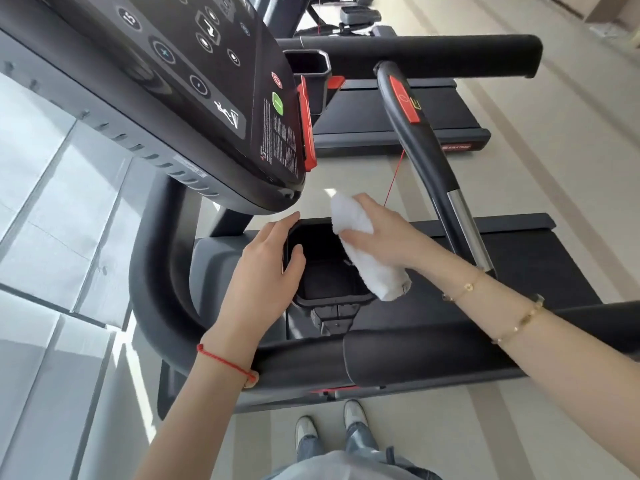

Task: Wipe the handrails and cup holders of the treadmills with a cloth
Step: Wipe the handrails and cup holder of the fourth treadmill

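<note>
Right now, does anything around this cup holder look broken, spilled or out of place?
Nothing stands out. The cup holder looks intact and dry, the left hand steadies its rim, and the right hand holds the white cloth at its edge.

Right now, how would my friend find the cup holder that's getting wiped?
Find the big black screen panel of the nearest treadmill. Just below its bottom edge sits a deep black cup holder, with the left hand on its rim and the right hand pressing a white cloth there. The other cup holder is farther away, untouched.
</note>
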Motion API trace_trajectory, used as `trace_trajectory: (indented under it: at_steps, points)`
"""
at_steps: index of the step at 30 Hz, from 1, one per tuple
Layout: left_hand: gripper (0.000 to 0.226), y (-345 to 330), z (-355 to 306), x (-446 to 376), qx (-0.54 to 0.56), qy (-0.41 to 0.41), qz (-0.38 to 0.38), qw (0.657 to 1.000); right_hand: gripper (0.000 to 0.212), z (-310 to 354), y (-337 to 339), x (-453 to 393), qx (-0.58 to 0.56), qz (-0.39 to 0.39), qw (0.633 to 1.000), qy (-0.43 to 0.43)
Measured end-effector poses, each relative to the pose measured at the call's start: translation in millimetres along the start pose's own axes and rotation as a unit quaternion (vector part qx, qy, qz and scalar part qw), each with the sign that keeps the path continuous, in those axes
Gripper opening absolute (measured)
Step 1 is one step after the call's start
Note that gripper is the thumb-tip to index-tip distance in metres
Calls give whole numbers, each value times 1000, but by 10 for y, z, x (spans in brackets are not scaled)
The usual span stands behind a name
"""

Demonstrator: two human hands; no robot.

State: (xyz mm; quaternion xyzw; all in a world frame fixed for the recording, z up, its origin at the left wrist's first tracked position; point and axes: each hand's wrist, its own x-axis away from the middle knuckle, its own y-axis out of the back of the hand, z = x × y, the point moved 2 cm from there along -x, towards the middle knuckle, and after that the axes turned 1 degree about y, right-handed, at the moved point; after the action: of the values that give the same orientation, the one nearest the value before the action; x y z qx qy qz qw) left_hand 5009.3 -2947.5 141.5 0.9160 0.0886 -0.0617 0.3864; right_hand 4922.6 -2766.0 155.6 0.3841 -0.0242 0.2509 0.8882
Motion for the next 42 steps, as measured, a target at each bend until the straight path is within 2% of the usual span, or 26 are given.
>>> trace_trajectory:
  at_steps: [2, 7, 10, 13, 17, 21, 25, 29, 31, 37, 42]
  points:
    - [48, -1, 4, 5, 5, 2, -1, 1000, 42, 8, 41, -50, 8, 5, 1000, 28]
    - [49, -11, 14, 11, 22, 7, 6, 1000, 60, -89, -101, 314, 17, -11, 994, 108]
    - [50, -19, 4, 16, 25, 16, 5, 1000, 63, -53, -89, 348, 73, 4, 986, 153]
    - [48, -5, 4, 32, 19, 45, -17, 999, 57, 128, -35, 133, 189, 21, 958, 214]
    - [27, 27, 6, 59, 12, 66, -36, 997, 52, 373, -186, -110, 303, 23, 906, 296]
    - [34, 49, 19, 73, 7, 82, -44, 996, 58, 224, -76, 5, 288, 41, 896, 336]
    - [32, 28, 33, 63, 16, 75, -39, 996, 53, -51, 88, 191, 241, 81, 916, 311]
    - [30, 14, 46, 55, 14, 65, -45, 997, 60, 128, 27, 14, 251, 92, 916, 298]
    - [30, 12, 54, 53, 11, 64, -45, 997, 63, 213, 33, -82, 232, 94, 930, 270]
    - [29, 22, 55, 49, 8, 60, -43, 997, 51, -32, 58, 59, 151, 29, 969, 192]
    - [29, 21, 47, 52, 5, 58, -43, 997, 46, 191, -18, -82, 221, 43, 955, 191]
